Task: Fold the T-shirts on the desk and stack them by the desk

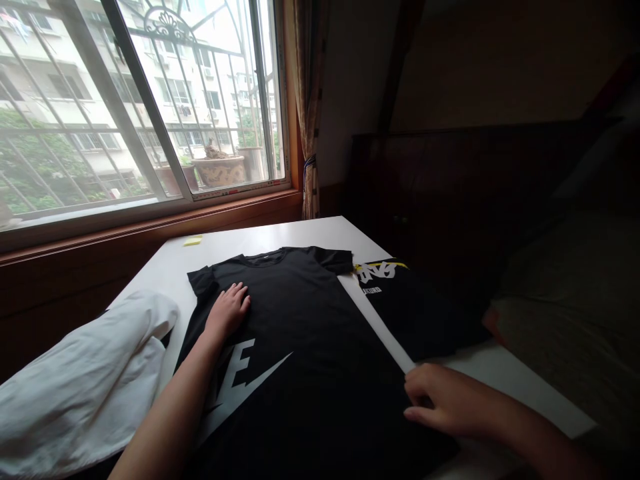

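A black T-shirt (295, 307) with a grey printed logo lies spread on a white table (320, 230), its neckline toward the far edge. My left hand (229, 309) rests flat on the shirt's upper left chest, fingers stretched out. At the shirt's lower right edge, my right hand (433, 399) is closed, thumb and fingers pinching the black cloth. The shirt's near end runs out of view at the bottom.
Pale grey cloth (95, 380) is heaped at the table's left. A dark garment (425, 307) with white lettering and a yellow stripe lies to the right. A yellow slip (193, 240) sits near the far left edge. A window (200, 100) stands behind.
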Tool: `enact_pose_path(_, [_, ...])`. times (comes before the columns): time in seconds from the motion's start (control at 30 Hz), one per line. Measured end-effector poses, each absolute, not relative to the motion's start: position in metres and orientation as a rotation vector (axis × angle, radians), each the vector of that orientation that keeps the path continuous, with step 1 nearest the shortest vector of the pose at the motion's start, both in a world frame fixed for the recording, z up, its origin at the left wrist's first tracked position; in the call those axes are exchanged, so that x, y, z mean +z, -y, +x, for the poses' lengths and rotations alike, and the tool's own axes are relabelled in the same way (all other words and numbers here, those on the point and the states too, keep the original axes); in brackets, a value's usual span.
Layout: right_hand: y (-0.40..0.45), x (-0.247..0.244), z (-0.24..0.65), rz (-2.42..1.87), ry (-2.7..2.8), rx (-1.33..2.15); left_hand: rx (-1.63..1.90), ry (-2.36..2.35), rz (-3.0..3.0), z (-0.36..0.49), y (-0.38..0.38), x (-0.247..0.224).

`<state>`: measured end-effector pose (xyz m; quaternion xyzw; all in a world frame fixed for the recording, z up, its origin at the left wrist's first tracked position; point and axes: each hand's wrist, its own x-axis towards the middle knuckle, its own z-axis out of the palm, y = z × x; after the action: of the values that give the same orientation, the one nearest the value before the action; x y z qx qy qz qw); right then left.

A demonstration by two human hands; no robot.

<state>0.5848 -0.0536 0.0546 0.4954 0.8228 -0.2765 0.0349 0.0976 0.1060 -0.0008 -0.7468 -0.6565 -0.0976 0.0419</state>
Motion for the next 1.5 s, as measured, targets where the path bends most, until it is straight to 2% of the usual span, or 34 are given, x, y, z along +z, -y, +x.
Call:
enact_pose_path(0.17, [0.059, 0.062, 0.585, 1.51, -2.569, -0.84, -0.399, 1.861, -2.331, 0.104, -0.08, 0.012])
enact_pose_path(0.33, [0.037, 0.067, 0.562, 1.542, -2.917, -0.655, -0.292, 1.765, -2.429, 0.119, -0.021, -0.004])
enact_pose_path(0.5, [-0.016, 0.046, 0.511, 1.585, -3.037, -0.4, -0.162, 1.811, -2.432, 0.126, 0.032, -0.016])
enact_pose_path(0.73, [-0.059, 0.009, 0.462, 1.531, -2.923, -0.326, -0.177, 1.842, -2.406, 0.126, 0.042, -0.008])
enact_pose_path(1.1, [-0.034, 0.003, 0.49, 1.552, -2.931, -0.239, -0.187, 1.839, -2.4, 0.142, 0.055, -0.013])
enact_pose_path(1.5, [0.027, -0.004, 0.516, 1.493, -3.024, -0.284, -0.249, 1.721, -2.406, 0.154, 0.128, -0.027])
